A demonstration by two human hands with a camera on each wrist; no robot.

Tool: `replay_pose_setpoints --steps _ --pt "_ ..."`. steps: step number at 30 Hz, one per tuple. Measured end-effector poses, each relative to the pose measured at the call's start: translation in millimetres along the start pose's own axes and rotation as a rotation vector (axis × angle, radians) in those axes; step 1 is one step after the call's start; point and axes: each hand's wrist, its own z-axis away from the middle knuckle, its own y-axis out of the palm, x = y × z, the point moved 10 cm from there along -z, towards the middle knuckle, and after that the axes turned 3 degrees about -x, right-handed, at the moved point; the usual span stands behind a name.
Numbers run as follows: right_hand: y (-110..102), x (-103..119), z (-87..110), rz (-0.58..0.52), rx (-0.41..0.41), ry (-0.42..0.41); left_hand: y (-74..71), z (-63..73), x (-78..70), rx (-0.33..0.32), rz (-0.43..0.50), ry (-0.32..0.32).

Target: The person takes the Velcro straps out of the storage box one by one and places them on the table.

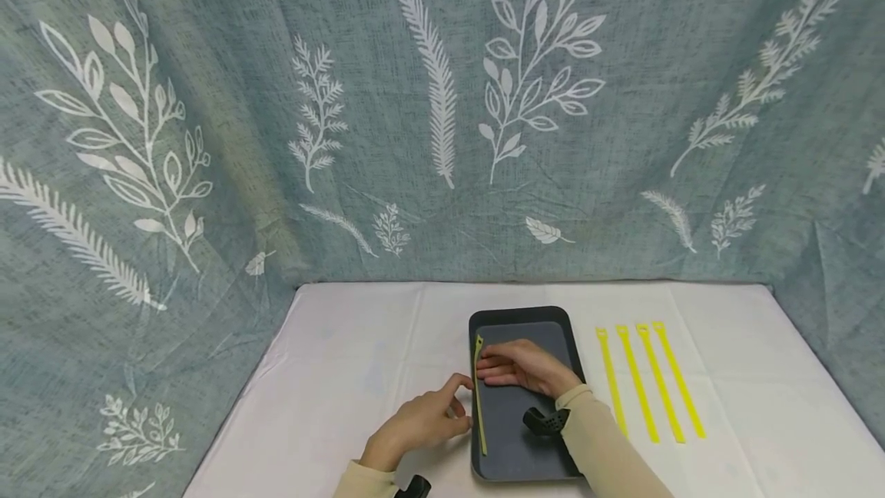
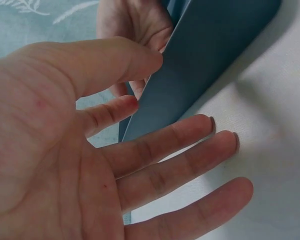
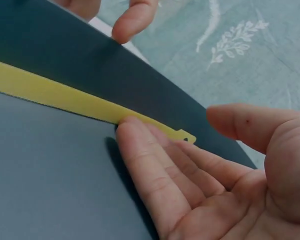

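Note:
A yellow hook-and-loop cable tie [image 1: 479, 406] lies inside the dark grey tray [image 1: 525, 448], along its left side wall. Its slotted head [image 3: 186, 136] points toward the far end. My right hand [image 1: 522, 366] is over the tray, its nearly straight fingers [image 3: 140, 145] touching the tie near the head, thumb held apart. Outside the tray's left edge, my left hand [image 1: 422, 421] has its thumb and index finger at the rim. Its other fingers [image 2: 190, 155] spread loosely below, holding nothing.
Several more yellow cable ties [image 1: 643, 383] lie side by side on the white tablecloth [image 1: 346, 360], right of the tray. A grey-green curtain [image 1: 442, 114] with white leaf prints hangs behind the table and down its sides.

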Motion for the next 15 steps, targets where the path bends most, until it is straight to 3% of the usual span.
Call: replay_pose_setpoints --steps 15 --pt "9.9 4.7 2.5 0.247 0.001 -0.077 2.2 -2.0 1.0 0.012 -0.003 -0.015"
